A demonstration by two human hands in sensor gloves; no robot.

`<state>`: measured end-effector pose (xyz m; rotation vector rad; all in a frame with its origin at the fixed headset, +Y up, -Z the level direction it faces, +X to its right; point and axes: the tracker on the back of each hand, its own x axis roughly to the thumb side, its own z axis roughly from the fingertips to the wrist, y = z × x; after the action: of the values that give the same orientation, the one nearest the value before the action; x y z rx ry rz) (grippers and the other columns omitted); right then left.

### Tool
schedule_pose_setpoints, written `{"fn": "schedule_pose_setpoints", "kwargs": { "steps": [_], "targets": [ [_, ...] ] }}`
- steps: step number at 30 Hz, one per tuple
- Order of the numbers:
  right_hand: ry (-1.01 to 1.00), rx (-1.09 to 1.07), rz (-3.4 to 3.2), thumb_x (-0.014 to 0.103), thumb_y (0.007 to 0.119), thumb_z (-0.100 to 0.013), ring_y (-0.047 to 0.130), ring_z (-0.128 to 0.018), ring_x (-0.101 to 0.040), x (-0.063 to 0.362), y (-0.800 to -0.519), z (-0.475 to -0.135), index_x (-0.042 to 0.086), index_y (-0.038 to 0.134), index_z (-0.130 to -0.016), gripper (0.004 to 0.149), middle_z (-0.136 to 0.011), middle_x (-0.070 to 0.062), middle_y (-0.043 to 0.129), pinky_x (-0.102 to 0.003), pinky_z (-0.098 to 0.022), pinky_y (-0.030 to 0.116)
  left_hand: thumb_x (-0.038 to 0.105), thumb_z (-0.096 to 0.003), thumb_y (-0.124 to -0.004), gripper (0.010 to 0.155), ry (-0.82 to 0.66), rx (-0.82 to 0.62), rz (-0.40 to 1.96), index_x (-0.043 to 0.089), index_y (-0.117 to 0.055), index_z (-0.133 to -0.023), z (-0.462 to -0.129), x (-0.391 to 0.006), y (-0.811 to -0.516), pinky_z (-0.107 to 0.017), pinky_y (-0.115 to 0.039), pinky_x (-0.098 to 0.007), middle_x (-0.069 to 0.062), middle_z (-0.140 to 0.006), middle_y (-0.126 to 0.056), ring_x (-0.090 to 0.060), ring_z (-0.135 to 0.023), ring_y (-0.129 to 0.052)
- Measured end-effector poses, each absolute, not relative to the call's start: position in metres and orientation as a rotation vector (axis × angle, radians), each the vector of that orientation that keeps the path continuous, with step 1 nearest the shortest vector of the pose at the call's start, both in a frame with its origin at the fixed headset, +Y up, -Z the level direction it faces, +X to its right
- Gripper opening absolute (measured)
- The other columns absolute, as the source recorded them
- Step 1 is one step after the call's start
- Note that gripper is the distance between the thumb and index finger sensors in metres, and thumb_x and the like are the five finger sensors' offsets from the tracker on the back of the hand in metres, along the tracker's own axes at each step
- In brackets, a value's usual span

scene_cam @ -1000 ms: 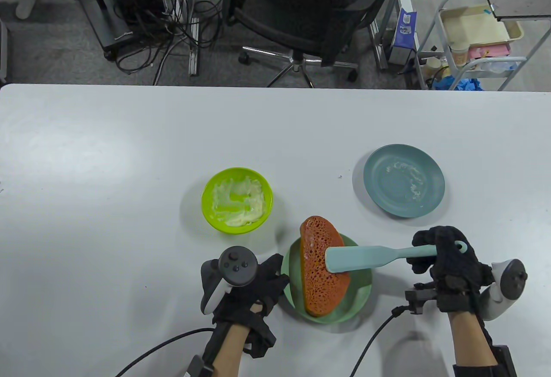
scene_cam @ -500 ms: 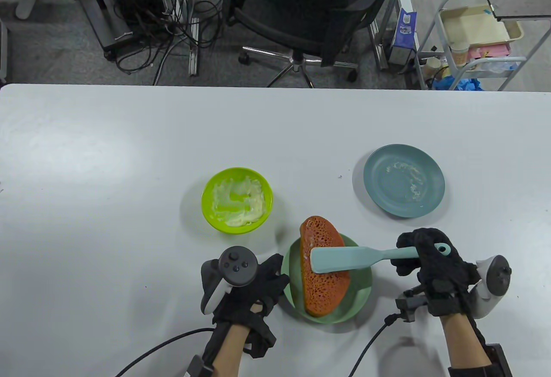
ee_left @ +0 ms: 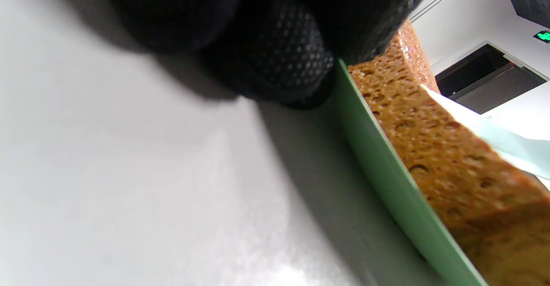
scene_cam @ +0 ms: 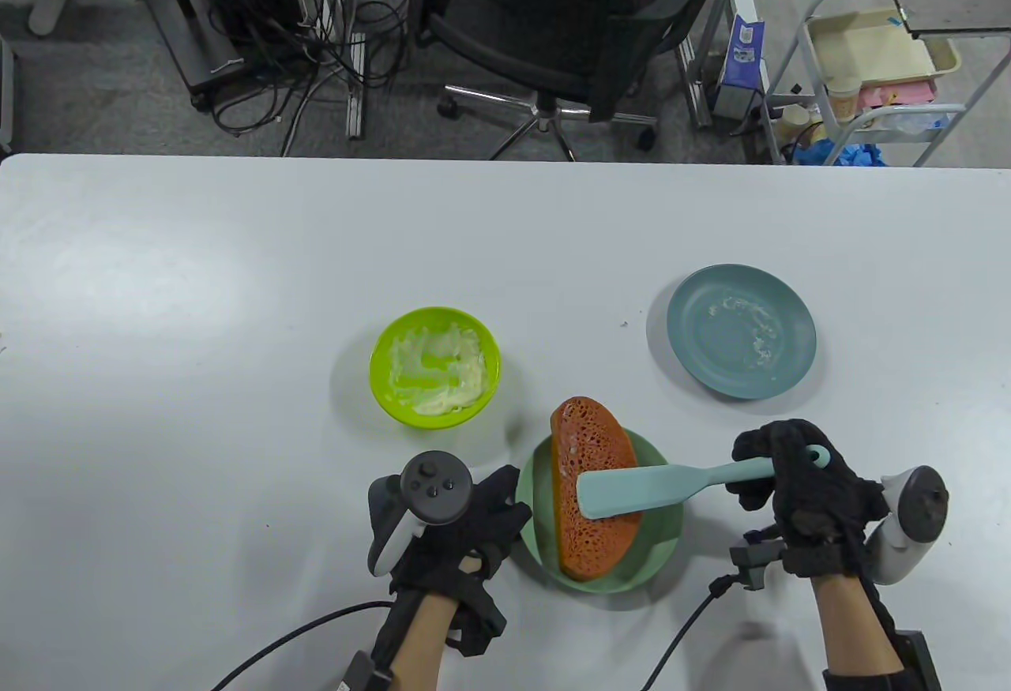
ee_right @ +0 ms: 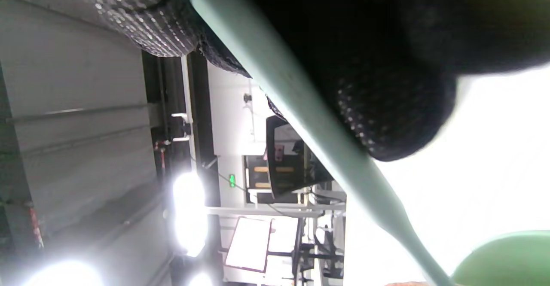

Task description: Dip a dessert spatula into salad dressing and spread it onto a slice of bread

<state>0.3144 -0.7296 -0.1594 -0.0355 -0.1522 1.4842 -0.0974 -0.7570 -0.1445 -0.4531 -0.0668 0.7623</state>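
We see the right hand (scene_cam: 806, 486) gripping the dessert spatula (scene_cam: 655, 486) — its blade flat on the bread slice (scene_cam: 588, 541) in the green plate (scene_cam: 659, 545). The left hand (scene_cam: 466, 525) rests with relaxed fingers against the plate's rim — dressing sits in the lime bowl (scene_cam: 434, 367) beyond.

The spatula (scene_cam: 632, 490) blade hides the bread (scene_cam: 588, 446) beneath it. Any dressing there cannot be told. Right hand (scene_cam: 806, 486) covers its handle.

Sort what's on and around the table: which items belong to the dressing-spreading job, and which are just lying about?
In use:
- spatula, gripped by the right hand, blade over the bread slice
- pale green plate under the bread, left hand at its rim
- lime bowl of dressing

Lying about:
- blue-grey plate with smears
- office chair and cart beyond the table
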Motion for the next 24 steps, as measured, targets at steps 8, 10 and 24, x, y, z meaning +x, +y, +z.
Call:
{"fn": "schedule_pose_setpoints", "kwargs": {
  "steps": [8, 10, 24],
  "targets": [
    [-0.236, -0.092, 1.486, 0.044, 0.073, -0.048, 0.096, -0.023, -0.042, 0.339, -0.724, -0.158, 0.009, 0.083, -0.066, 0.041, -0.057, -0.024, 0.092, -0.043, -0.011, 0.085, 0.039, -0.0532, -0.083, 0.056, -0.067, -0.453, 0.763, 0.017, -0.068, -0.102, -0.145, -0.097, -0.757, -0.029, -0.089, -0.028, 0.002, -0.066, -0.098, -0.012, -0.04, -0.103],
    [-0.257, -0.105, 1.476, 0.044, 0.073, -0.048, 0.096, -0.022, -0.043, 0.346, -0.723, -0.157, 0.009, 0.083, -0.066, 0.041, -0.056, -0.024, 0.092, -0.043, -0.01, 0.085, 0.039, -0.053, -0.083, 0.056, -0.067, -0.453, 0.763, 0.017, -0.068, -0.102, -0.145, -0.097, -0.757, -0.029, -0.089, -0.027, 0.002, -0.066, -0.098, -0.012, -0.04, -0.103],
    [-0.241, -0.073, 1.464, 0.047, 0.076, -0.047, 0.1, -0.021, -0.041, 0.337, -0.729, -0.157, 0.011, 0.084, -0.066, 0.042, -0.055, -0.023, 0.094, -0.041, -0.008, 0.09, 0.039, -0.0532, -0.083, 0.056, -0.067, -0.453, 0.763, 0.017, -0.068, -0.102, -0.145, -0.097, -0.757, -0.029, -0.089, -0.027, 0.002, -0.066, -0.098, -0.012, -0.04, -0.103]
  ]
}}
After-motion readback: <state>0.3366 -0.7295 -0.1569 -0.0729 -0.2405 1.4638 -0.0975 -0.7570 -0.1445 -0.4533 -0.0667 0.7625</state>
